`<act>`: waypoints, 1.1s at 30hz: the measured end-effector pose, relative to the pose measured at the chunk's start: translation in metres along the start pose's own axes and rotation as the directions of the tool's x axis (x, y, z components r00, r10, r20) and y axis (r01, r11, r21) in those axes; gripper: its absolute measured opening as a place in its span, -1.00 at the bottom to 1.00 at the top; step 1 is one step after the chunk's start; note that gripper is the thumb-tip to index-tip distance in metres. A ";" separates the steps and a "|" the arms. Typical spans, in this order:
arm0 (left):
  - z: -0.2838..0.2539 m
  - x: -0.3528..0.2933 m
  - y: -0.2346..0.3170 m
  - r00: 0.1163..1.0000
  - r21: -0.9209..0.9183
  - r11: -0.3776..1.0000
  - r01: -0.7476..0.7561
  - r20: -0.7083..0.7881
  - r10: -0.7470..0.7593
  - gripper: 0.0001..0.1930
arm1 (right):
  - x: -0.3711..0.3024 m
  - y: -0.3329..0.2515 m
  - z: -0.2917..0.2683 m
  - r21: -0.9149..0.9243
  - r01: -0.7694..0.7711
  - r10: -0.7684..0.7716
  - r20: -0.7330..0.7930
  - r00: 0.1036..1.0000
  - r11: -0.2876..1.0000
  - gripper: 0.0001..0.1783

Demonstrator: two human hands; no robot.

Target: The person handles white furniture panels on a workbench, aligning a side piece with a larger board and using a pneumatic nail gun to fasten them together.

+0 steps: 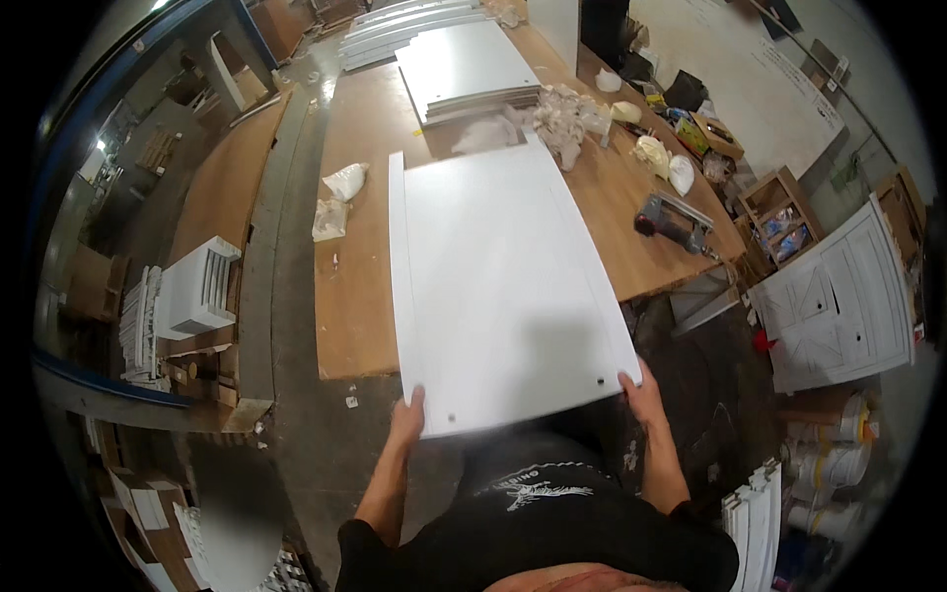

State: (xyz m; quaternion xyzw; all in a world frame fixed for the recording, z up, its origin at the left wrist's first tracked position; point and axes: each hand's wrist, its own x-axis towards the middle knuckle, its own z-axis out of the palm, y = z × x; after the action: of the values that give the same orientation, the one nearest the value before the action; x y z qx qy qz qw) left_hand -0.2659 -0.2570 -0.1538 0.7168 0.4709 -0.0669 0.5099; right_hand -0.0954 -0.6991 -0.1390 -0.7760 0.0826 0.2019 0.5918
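Note:
A large white panel (493, 266) with raised side strips and small holes near its close edge stretches from my body over the wooden workbench (350, 286). My left hand (406, 416) grips its near left corner, thumb on top. At the near right corner my right hand (641, 393) holds it the same way, with the fingers hidden below. The panel's near end juts past the bench edge. Behind its far end lies a stack of white panels (469, 64).
A nail gun (676, 227) lies on the bench's right side. Whitish bags (345, 182) and crumpled wadding (562, 123) lie around the panel. White slats (409, 30) are piled at the far end. A white cabinet front (838, 296) leans at right; several buckets (834, 464) stand below it.

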 end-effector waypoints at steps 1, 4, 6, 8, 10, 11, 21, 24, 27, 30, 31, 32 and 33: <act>0.001 0.025 -0.013 1.000 0.018 1.000 -0.020 -0.016 0.020 -0.37 | 0.010 -0.001 0.006 -0.010 0.153 -0.153 -0.031 0.988 0.988 -0.38; -0.018 -0.001 0.069 0.990 0.133 0.985 -0.110 0.102 0.097 -0.34 | 0.028 -0.011 0.007 -0.063 0.205 -0.207 -0.037 0.978 0.977 -0.38; -0.024 -0.002 0.085 0.991 0.505 0.862 -0.042 0.128 -0.027 -0.33 | 0.042 0.006 0.004 -0.221 0.220 -0.229 -0.011 0.973 0.950 -0.44; -0.013 -0.006 0.059 0.978 0.742 0.649 -0.170 0.046 0.204 -0.31 | 0.056 0.028 -0.005 -0.276 0.184 -0.161 0.104 0.981 0.943 -0.48; 0.008 -0.013 0.038 0.839 0.741 0.606 -0.290 -0.107 0.534 -0.28 | 0.057 0.031 -0.004 -0.107 0.010 0.005 0.143 0.990 0.994 -0.47; 0.022 -0.013 0.029 0.795 0.743 0.546 -0.387 -0.031 0.606 -0.27 | 0.052 0.021 0.000 -0.063 -0.090 0.098 0.128 0.987 0.994 -0.45; 0.239 -0.038 0.080 0.428 0.523 0.118 -0.844 0.524 0.736 -0.14 | 0.087 0.068 -0.001 -0.056 0.241 -0.233 0.123 0.965 0.969 -0.37; 0.275 -0.038 0.109 0.350 0.505 -0.002 -0.863 0.601 0.719 -0.19 | 0.081 0.042 0.000 -0.056 0.176 -0.169 0.110 0.979 0.983 -0.33; 0.292 -0.033 0.120 0.295 0.465 -0.053 -0.884 0.641 0.708 -0.31 | 0.101 0.056 -0.033 -0.189 0.082 -0.039 0.223 0.974 0.979 -0.34; 0.305 -0.033 0.122 0.234 0.472 -0.120 -0.873 0.622 0.747 -0.47 | 0.159 0.028 -0.092 -0.137 0.286 -0.286 0.027 0.958 0.948 -0.50; 0.308 -0.033 0.124 0.245 0.489 -0.141 -0.861 0.641 0.728 -0.52 | 0.183 0.000 -0.111 -0.353 0.360 -0.413 -0.085 0.907 0.864 -0.56; 0.311 -0.031 0.126 0.228 0.475 -0.154 -0.866 0.650 0.725 -0.54 | 0.217 -0.012 -0.127 -0.465 0.458 -0.581 -0.161 0.798 0.758 -0.63; 0.314 -0.028 0.128 0.211 0.459 -0.166 -0.872 0.662 0.719 -0.55 | 0.256 -0.021 -0.145 -0.607 0.570 -0.790 -0.167 0.589 0.553 -0.66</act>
State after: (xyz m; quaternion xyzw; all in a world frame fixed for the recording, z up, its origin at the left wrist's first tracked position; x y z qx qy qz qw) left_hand -0.0658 -0.5284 -0.2003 0.9716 -0.2184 0.0039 0.0910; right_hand 0.1748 -0.8027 -0.1938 -0.8902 -0.1616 -0.2100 0.3705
